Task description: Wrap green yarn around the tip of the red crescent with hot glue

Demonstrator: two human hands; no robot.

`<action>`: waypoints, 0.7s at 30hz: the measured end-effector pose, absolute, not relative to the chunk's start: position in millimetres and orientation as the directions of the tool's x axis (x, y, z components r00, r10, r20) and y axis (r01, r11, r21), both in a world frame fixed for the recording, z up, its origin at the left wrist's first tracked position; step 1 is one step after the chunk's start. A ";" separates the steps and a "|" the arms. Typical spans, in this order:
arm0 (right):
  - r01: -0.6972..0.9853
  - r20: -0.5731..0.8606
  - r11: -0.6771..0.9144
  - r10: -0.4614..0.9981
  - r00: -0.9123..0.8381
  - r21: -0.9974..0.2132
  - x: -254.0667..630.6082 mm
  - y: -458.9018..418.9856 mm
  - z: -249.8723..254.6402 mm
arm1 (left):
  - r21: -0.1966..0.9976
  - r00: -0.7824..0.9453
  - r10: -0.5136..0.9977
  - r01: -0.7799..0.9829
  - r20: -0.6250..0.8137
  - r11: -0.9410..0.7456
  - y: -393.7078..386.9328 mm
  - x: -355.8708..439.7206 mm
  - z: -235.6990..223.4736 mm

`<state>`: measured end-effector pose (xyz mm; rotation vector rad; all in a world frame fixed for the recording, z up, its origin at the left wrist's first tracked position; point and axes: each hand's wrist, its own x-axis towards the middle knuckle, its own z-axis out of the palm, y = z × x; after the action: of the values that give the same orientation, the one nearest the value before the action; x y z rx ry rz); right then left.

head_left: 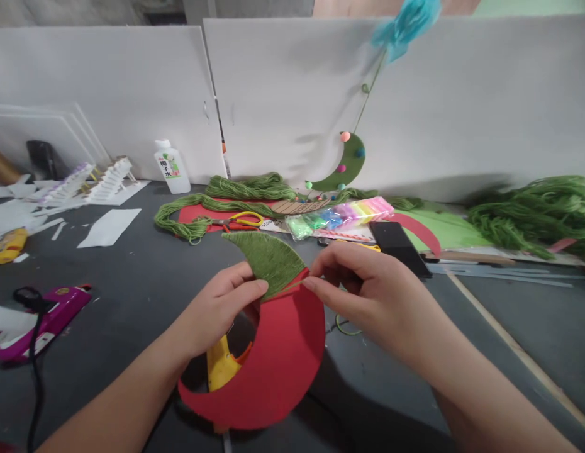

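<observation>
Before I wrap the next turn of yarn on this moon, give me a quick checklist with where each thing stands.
1. Left hand grips the red moon at the wrapped part: ok.
2. Right hand pinches the yarn strand at the moon's edge: ok.
3. Strand taut between the hands: cannot tell.
4. Green wrapping dense, no red gaps at the tip: ok.
5. Most of the moon wrapped: not ok, the lower part is bare red.
6. Scissors within reach on the table: ok.
</observation>
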<state>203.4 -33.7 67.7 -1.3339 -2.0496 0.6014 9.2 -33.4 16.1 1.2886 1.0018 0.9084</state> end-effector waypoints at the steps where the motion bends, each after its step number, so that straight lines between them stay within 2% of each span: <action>1: 0.651 0.245 0.388 0.921 -0.303 -0.653 204.5 -32.7 68.8 | 0.997 0.329 0.941 0.026 -0.076 0.071 -33.1 8.2 16.1; 7: 0.673 0.223 0.370 0.928 -0.298 -0.640 207.6 -31.0 69.3 | 0.996 0.328 0.943 0.088 -0.049 0.021 -32.5 4.5 14.2; 15: 0.689 0.155 0.274 0.961 -0.230 -0.671 205.9 -31.4 69.8 | 0.998 0.342 0.940 0.061 -0.010 -0.012 -33.1 5.2 14.5; 18: 0.663 0.071 0.234 0.962 -0.264 -0.711 206.7 -30.9 69.8 | 0.999 0.360 0.933 0.040 -0.022 0.008 -34.1 4.8 15.2; 21: 0.624 0.087 0.238 0.961 -0.262 -0.744 209.0 -29.8 69.8 | 0.995 0.415 0.906 -0.025 -0.079 0.098 -34.0 4.0 17.1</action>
<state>209.0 -29.8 69.8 -1.4454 -1.9717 0.8070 4.0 -34.0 17.1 1.2832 0.9026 0.8498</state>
